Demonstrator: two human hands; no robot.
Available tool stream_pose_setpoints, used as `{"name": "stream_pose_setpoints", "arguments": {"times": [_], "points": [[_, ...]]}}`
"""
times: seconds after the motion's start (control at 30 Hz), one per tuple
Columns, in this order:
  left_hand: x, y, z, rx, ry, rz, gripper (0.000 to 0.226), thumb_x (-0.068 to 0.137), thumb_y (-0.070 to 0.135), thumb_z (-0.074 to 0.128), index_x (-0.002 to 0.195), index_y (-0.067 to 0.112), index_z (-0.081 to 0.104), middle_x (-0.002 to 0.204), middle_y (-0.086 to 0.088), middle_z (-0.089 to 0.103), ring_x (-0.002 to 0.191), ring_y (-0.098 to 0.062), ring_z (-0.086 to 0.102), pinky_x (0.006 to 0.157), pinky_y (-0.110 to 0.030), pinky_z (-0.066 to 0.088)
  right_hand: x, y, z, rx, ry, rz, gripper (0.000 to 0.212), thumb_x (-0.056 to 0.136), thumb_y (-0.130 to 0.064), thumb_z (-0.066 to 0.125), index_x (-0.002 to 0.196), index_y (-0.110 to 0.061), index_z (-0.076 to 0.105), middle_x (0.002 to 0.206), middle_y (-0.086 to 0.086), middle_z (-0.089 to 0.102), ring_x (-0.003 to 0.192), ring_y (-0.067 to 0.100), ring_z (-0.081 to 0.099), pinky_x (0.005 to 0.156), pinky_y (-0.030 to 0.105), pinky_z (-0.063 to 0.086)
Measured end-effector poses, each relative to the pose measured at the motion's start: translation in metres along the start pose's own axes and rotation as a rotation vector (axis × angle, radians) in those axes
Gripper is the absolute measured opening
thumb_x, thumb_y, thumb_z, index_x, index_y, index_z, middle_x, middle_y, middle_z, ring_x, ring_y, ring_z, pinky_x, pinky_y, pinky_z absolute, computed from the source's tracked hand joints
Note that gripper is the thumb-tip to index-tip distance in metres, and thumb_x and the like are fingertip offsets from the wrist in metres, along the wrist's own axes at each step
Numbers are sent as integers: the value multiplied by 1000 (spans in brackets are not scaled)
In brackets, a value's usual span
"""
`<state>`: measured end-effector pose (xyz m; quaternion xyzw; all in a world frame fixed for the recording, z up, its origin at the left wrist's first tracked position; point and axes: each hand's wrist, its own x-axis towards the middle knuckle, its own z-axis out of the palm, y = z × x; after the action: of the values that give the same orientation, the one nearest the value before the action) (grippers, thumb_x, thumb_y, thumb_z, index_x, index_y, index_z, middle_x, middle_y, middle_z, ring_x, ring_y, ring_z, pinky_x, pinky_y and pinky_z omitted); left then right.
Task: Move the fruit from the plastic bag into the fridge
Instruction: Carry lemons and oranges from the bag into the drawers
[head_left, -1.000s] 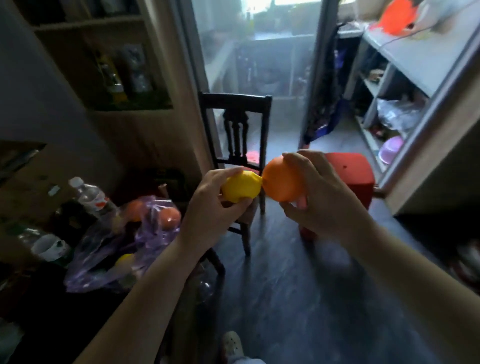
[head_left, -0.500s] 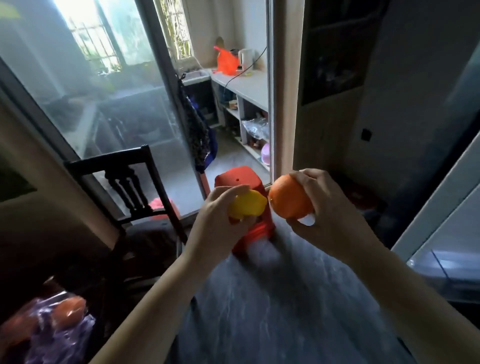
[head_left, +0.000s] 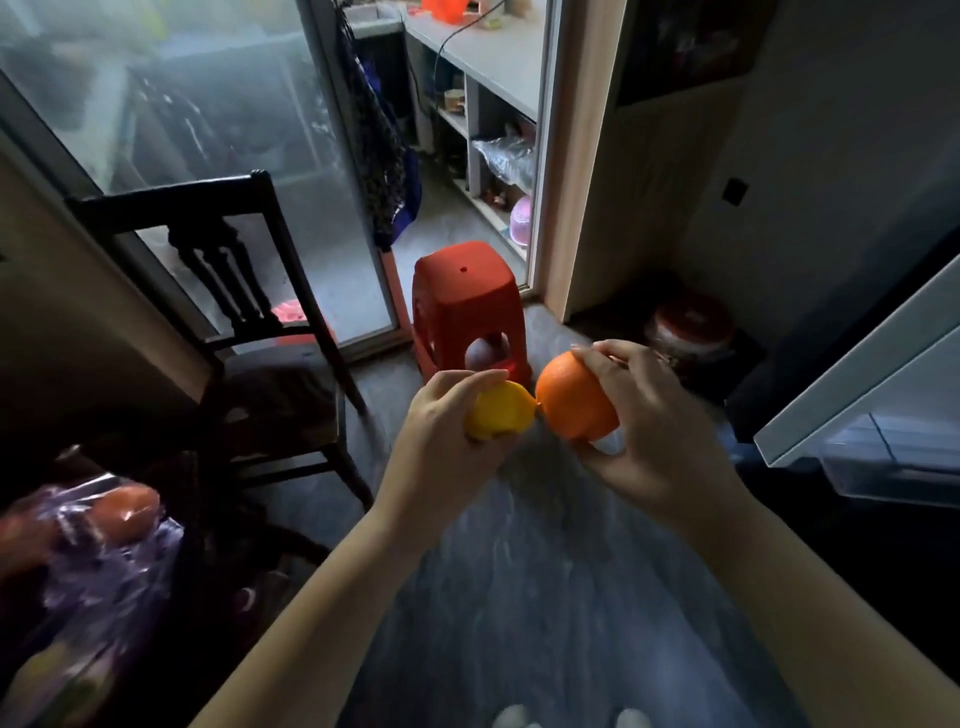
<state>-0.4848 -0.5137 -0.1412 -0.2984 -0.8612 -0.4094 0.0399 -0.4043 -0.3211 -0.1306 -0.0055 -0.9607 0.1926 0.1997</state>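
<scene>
My left hand grips a yellow lemon in front of me, over the grey floor. Right beside it, my right hand holds a round orange; the two fruits almost touch. A purple plastic bag lies at the lower left with an orange fruit and something yellowish inside. At the right edge an open white fridge door shows, with a clear door shelf below it. The fridge interior is out of view.
A dark wooden chair stands to the left, a red plastic stool straight ahead by a glass sliding door. A dark pot with a red lid sits on the floor near the right wall. White shelves lie beyond the doorway.
My view has swung right, away from the bag and toward the fridge door. Both hands keep their fruit, held side by side, and sit slightly lower in view.
</scene>
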Motion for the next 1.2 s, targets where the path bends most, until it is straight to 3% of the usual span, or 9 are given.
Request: {"name": "stream_pose_setpoints", "arguments": {"times": [0.2, 0.37, 0.5, 0.63, 0.8, 0.97, 1.1, 1.2], "points": [[-15, 15, 5, -15, -10, -6, 54, 73, 36, 76, 123, 31, 57, 117, 16, 46, 106, -10, 47, 81, -20, 45, -21, 1, -10, 82, 18, 44, 84, 69, -33, 78, 140, -28, 33, 138, 2, 38, 122, 26, 44, 90, 38, 46], [-15, 55, 28, -14, -44, 74, 53, 73, 34, 78, 122, 30, 60, 115, 16, 48, 100, -2, 45, 75, -2, 32, -49, 26, -43, 71, 39, 78, 87, 67, -23, 82, 141, -27, 36, 137, 1, 38, 125, 25, 41, 96, 45, 45], [-15, 106, 71, -76, -67, 131, 52, 72, 29, 80, 120, 28, 61, 114, 14, 50, 100, -2, 48, 79, -8, 37, -86, 65, -92, 21, 44, 127, 89, 68, -27, 82, 143, -27, 34, 140, 1, 35, 126, 24, 39, 94, 43, 45], [-16, 173, 129, -153, -122, 204, 52, 69, 35, 77, 118, 29, 61, 112, 13, 52, 101, -10, 53, 84, -26, 46, -138, 112, -152, 1, 77, 196, 87, 70, -33, 79, 143, -26, 32, 140, 0, 34, 126, 20, 37, 96, 36, 40], [-19, 274, 205, -125, -227, 379, 51, 72, 35, 73, 120, 23, 61, 114, 4, 56, 104, -9, 52, 89, -20, 41, -217, 177, -225, -59, 206, 333, 81, 69, -25, 80, 139, -22, 40, 138, 2, 38, 126, 23, 40, 101, 28, 31], [-34, 369, 283, -174, -356, 444, 52, 72, 32, 73, 122, 27, 58, 116, 6, 53, 104, -11, 52, 88, -28, 45, -300, 231, -293, -125, 309, 461, 82, 68, -24, 81, 139, -23, 40, 140, 1, 37, 125, 25, 40, 99, 35, 41], [-48, 424, 340, -217, -428, 515, 54, 74, 29, 75, 123, 35, 54, 116, 14, 48, 108, -5, 48, 87, -20, 41, -359, 267, -333, -178, 351, 553, 86, 66, -20, 82, 140, -25, 39, 141, -1, 35, 126, 22, 38, 97, 28, 36], [-50, 460, 376, -197, -489, 563, 56, 74, 31, 75, 125, 36, 53, 117, 15, 47, 109, -5, 46, 88, -21, 39, -390, 291, -352, -170, 398, 612, 86, 67, -18, 82, 140, -28, 38, 141, -3, 34, 126, 20, 39, 97, 29, 39]]}}
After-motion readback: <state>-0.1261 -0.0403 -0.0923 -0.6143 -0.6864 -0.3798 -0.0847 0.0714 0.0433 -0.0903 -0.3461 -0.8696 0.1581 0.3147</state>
